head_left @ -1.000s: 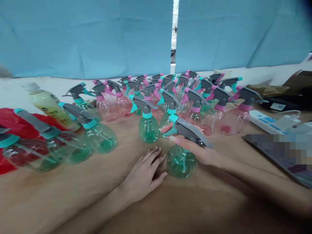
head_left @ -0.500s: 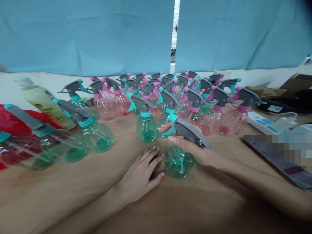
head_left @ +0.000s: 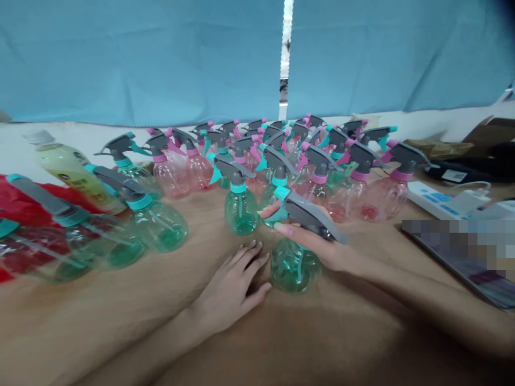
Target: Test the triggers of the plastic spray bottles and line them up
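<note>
A green spray bottle [head_left: 296,266] with a grey and turquoise trigger head stands at the centre front of the table. My right hand [head_left: 317,244] is closed around its neck, the fingers under the spray head near the trigger. To its left, my left hand [head_left: 237,284] lies flat on the wooden table [head_left: 169,316], fingers stretched out and holding nothing. Just beyond my left fingertips stands another green spray bottle [head_left: 241,210], upright, its turquoise nozzle pointing left.
Behind are crowded pink and green spray bottles [head_left: 386,193]. Several green ones [head_left: 161,228] stand at left, beside a yellowish drink bottle [head_left: 72,171] and red plastic [head_left: 28,198]. On the right lie a phone [head_left: 450,257] and a white power strip [head_left: 430,199]. Blue cloth [head_left: 169,59] covers the wall.
Almost nothing differs. The whole view has shifted very slightly; both hands and the held spray bottle keep their places on the table.
</note>
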